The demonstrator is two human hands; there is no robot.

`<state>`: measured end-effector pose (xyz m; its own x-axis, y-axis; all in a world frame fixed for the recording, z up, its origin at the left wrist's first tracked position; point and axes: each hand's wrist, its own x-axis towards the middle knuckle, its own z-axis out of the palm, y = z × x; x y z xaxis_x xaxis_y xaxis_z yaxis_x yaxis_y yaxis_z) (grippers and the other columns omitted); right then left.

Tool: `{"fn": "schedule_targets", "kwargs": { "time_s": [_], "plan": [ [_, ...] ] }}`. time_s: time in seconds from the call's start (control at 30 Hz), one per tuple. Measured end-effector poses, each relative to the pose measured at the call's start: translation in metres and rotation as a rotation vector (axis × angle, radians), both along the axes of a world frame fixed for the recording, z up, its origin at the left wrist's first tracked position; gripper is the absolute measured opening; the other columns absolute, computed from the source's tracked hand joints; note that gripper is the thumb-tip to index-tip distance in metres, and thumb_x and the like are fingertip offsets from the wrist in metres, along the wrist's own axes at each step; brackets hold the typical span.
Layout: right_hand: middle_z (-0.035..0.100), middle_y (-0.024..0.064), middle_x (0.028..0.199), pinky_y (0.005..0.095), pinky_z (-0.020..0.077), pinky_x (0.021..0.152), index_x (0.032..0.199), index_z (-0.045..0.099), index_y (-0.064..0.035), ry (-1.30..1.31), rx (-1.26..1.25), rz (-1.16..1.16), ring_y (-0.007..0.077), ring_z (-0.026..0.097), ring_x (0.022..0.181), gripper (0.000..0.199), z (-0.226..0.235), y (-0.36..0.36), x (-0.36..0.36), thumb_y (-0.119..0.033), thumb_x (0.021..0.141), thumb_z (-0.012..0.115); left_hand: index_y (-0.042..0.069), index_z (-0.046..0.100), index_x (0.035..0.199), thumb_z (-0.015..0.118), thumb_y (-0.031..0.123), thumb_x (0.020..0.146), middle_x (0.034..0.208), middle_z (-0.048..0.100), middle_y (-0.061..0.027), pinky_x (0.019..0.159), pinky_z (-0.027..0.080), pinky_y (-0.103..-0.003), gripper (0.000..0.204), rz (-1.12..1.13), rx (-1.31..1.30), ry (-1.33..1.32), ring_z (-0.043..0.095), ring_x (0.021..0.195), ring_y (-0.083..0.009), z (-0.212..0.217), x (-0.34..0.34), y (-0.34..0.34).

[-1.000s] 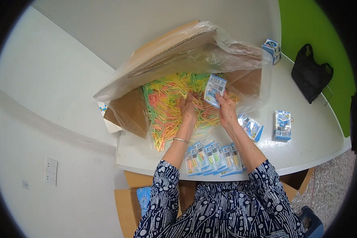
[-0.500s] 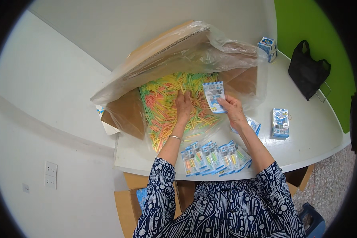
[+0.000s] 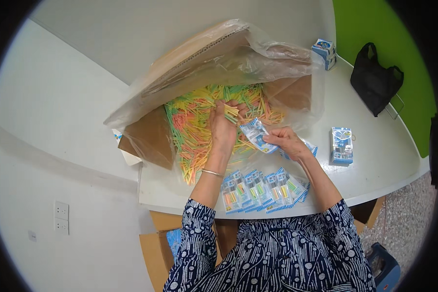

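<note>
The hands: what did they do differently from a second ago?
The left hand has lifted a small bunch of coloured sticks out of the pile. The right hand has brought the blue packet down and to the right, and tilted it. The cardboard box, the row of filled packets and the black bag stayed put.

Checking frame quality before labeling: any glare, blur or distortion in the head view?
Head view: strong fisheye, the table edge bows and the corners are black; light is soft and even, shadows faint; the plastic liner shows mild sheen over the straws; left hand, right hand and the packet are sharp, no motion blur.
</note>
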<state>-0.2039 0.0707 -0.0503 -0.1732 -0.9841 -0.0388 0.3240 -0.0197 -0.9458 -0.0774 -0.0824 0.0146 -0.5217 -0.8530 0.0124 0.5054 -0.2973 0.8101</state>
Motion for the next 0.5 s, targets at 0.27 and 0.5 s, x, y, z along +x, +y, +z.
{"fn": "schedule_targets", "kwargs": {
  "time_s": [0.27, 0.5],
  "plan": [
    [0.067, -0.0002, 0.079, 0.0213, 0.0443, 0.059, 0.087, 0.07, -0.0054, -0.059, 0.009, 0.073, 0.0055, 0.057, 0.07, 0.023, 0.0, 0.004, -0.003, -0.028, 0.086, 0.068, 0.006, 0.047, 0.098, 0.049, 0.028, 0.098, 0.09, 0.062, -0.0125, 0.079, 0.055, -0.043, 0.022, -0.011, -0.086, -0.041, 0.065, 0.086, -0.0312, 0.005, -0.002, 0.02],
    [0.066, 0.0009, 0.077, 0.0202, 0.0436, 0.058, 0.088, 0.069, -0.0035, -0.063, 0.001, 0.135, 0.006, 0.057, 0.067, 0.023, -0.001, 0.004, 0.0, -0.026, 0.086, 0.068, 0.006, 0.047, 0.097, 0.049, 0.028, 0.098, 0.086, 0.062, -0.0108, 0.074, 0.056, -0.038, 0.022, 0.053, -0.101, -0.069, 0.066, 0.079, -0.0268, 0.005, -0.007, 0.034]
  ]
}}
